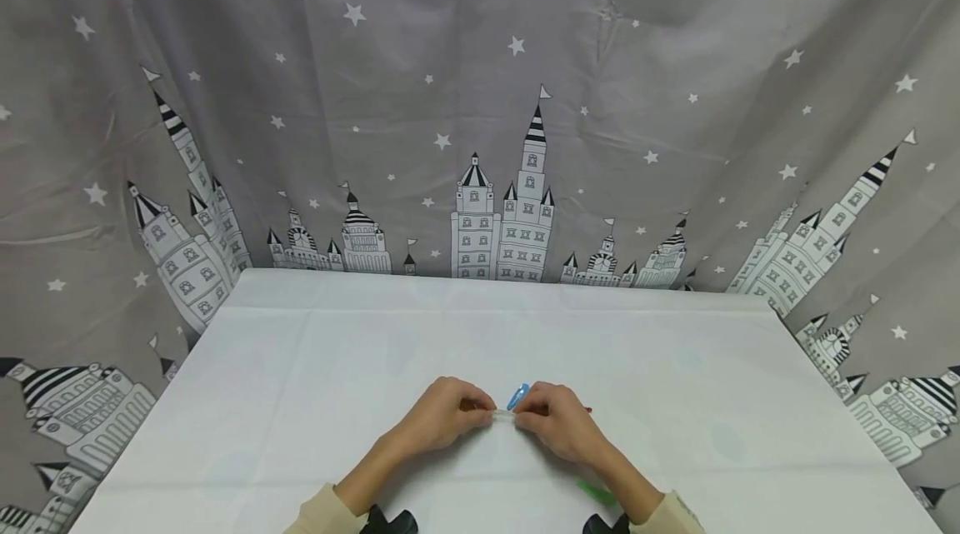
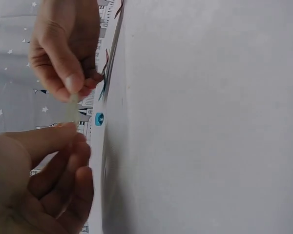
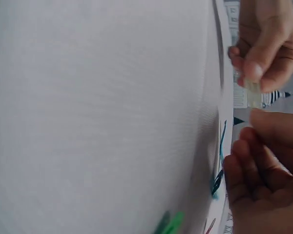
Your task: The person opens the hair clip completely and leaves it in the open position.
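Observation:
Between both hands, just above the white table, a short pale translucent strip (image 1: pixel 503 416) is stretched lengthwise. One end is pinched between the thumb and fingers of my left hand (image 1: pixel 444 415). My right hand (image 1: pixel 558 421) pinches the other end the same way. In the left wrist view the strip (image 2: pixel 72 111) looks faintly yellow-green and bridges the gap between the thumbs. Its ends are hidden under the fingertips, and I cannot tell its exact kind. Close beyond the right fingertips lies a small blue oval piece (image 1: pixel 517 396).
A green piece (image 1: pixel 597 493) lies on the white table (image 1: pixel 360 351), partly under the right forearm. Behind the right hand a small dark red tip (image 1: pixel 588 410) shows. A grey curtain (image 1: pixel 637 42) printed with castles and stars hangs behind the table.

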A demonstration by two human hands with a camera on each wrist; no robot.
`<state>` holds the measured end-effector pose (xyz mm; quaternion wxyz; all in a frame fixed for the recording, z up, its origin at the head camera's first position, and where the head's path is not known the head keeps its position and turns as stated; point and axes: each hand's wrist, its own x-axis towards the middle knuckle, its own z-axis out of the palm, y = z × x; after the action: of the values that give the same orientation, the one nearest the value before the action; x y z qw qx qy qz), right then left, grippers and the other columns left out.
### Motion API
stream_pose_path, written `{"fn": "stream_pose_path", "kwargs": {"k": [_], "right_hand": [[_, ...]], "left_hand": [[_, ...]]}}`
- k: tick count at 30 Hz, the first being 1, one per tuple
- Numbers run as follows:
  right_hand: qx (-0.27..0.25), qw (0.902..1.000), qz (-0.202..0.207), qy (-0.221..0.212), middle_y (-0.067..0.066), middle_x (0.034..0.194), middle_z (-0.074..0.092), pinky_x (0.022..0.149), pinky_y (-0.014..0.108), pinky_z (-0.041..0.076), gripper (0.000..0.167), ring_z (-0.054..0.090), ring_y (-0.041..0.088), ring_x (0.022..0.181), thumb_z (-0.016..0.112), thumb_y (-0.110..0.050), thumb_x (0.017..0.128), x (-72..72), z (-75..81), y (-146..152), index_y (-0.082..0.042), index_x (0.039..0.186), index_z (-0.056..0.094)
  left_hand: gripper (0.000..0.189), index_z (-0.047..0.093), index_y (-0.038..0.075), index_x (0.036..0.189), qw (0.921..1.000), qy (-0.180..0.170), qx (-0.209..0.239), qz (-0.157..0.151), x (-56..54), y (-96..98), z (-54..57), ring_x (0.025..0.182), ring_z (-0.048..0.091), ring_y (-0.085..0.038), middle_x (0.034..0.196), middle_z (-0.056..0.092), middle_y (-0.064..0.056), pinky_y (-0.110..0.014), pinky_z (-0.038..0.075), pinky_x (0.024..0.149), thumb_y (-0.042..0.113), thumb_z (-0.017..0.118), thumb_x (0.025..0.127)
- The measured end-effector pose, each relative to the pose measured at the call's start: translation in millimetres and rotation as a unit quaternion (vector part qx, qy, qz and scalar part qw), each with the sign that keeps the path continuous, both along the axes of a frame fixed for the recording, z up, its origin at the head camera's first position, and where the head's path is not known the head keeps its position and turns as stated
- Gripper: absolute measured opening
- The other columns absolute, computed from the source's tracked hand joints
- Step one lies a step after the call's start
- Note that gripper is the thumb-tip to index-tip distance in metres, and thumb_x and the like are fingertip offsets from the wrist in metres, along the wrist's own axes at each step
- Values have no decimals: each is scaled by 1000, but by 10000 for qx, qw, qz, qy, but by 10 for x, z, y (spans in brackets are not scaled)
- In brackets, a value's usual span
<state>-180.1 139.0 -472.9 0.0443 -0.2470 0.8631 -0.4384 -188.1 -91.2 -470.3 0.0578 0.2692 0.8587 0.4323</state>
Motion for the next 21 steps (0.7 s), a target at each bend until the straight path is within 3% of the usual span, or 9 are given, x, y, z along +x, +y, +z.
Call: {"fn": "stream_pose_path", "kwargs": {"k": [6,13,17,21], "right_hand": [[-423,9991,-16,9,-4,88,66,76,27,51,6,61,11,82,68,-4,91,68,108,-75,-4,93,74],[-567,9969,204,-511,1,95,69,73,26,52,14,61,11,84,65,-10,95,150,222,-189,-3,103,73],[-577,9966,263,-529,-2,92,69,73,26,50,13,57,11,83,65,-11,95,188,236,-233,-5,101,75],[-719,9960,376,-378,1,92,69,75,27,50,12,58,10,84,65,-10,96,223,250,-269,-4,99,75]], "left_hand": [[5,77,12,91,9986,106,362,357,75,-35,63,65,58,-5,81,69,9,-25,48,59,12,72,90],[4,77,14,90,9960,11,570,689,189,-116,93,62,54,-6,77,67,11,-25,46,56,15,73,90],[4,77,15,90,9955,-50,631,701,253,-171,115,61,53,-6,75,66,12,-24,45,57,17,73,90],[6,77,13,93,9958,257,689,542,303,-235,145,64,56,-5,82,69,11,-24,48,59,17,74,89]]}}
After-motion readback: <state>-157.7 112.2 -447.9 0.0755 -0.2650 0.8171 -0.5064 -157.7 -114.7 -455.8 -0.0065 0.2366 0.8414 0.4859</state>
